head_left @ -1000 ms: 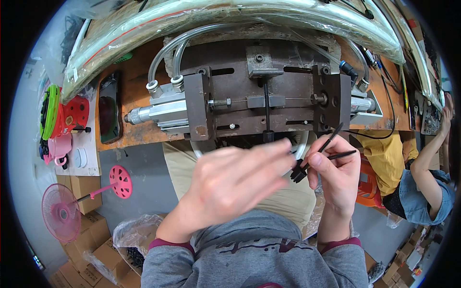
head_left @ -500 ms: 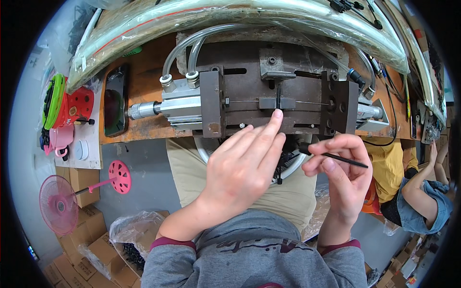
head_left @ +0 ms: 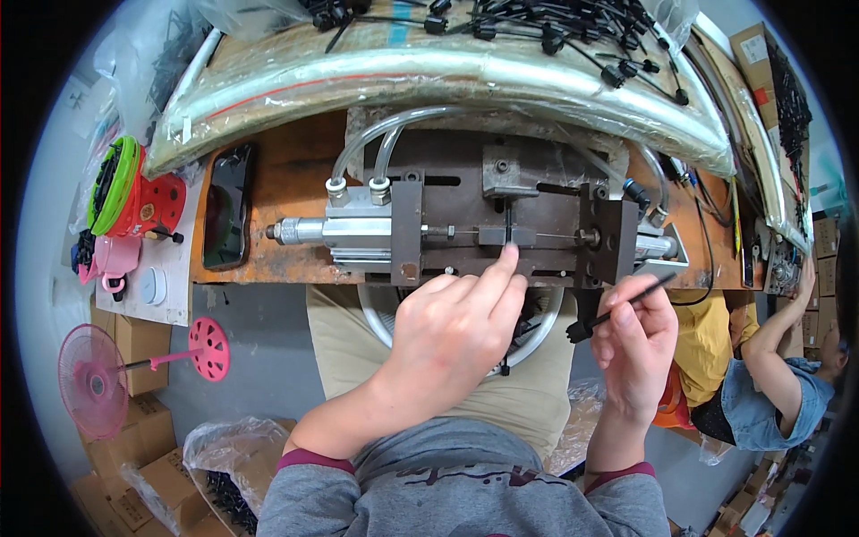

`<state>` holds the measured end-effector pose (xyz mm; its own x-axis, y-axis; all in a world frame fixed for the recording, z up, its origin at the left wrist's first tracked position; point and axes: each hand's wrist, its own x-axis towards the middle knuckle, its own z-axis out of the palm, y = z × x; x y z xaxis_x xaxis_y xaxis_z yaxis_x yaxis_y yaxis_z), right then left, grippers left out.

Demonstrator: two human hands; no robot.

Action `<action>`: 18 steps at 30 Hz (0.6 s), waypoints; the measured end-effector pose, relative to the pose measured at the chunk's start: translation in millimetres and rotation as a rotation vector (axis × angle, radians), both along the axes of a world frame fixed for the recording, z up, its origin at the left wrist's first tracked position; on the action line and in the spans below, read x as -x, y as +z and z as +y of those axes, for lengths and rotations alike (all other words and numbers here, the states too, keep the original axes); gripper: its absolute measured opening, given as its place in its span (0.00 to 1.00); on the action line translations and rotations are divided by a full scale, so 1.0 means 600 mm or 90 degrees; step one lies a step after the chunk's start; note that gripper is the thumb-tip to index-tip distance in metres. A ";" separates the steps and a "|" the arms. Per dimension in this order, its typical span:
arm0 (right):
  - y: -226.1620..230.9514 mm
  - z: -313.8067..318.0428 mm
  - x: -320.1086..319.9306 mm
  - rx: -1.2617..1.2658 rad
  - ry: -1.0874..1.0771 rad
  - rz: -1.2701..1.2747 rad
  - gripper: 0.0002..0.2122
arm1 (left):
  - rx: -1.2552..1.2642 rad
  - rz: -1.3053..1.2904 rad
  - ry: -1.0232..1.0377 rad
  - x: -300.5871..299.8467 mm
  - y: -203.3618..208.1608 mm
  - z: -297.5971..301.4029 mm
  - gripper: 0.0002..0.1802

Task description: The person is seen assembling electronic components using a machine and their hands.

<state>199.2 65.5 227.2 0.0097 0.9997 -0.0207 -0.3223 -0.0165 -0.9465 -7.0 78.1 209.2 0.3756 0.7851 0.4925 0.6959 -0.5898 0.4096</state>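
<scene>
Your orange surface (head_left: 295,170) carries a metal press (head_left: 483,228), with a phone (head_left: 226,208) left of it and bagged black parts (head_left: 537,27) behind. Your left hand (head_left: 456,327) fingers the press slot; your right hand (head_left: 637,345) pinches a black rod (head_left: 617,311).

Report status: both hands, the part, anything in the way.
Left hand fingertip on thin black part in metal press. Right hand pinching black rod. Nothing blocking the press.

Black cable tie (head_left: 617,311), rusty-brown jig (head_left: 501,234), pink fan (head_left: 94,380).
</scene>
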 end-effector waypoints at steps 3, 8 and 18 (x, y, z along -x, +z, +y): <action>0.014 0.021 0.007 0.052 0.080 0.041 0.06 | 0.042 -0.235 -0.123 0.002 0.026 -0.008 0.23; 0.067 0.074 0.034 0.041 0.209 -0.067 0.08 | -0.027 -0.275 -0.136 0.023 0.047 -0.009 0.19; 0.174 0.334 0.026 -0.531 -0.028 -1.107 0.26 | 0.025 -0.097 0.012 0.009 0.005 -0.020 0.15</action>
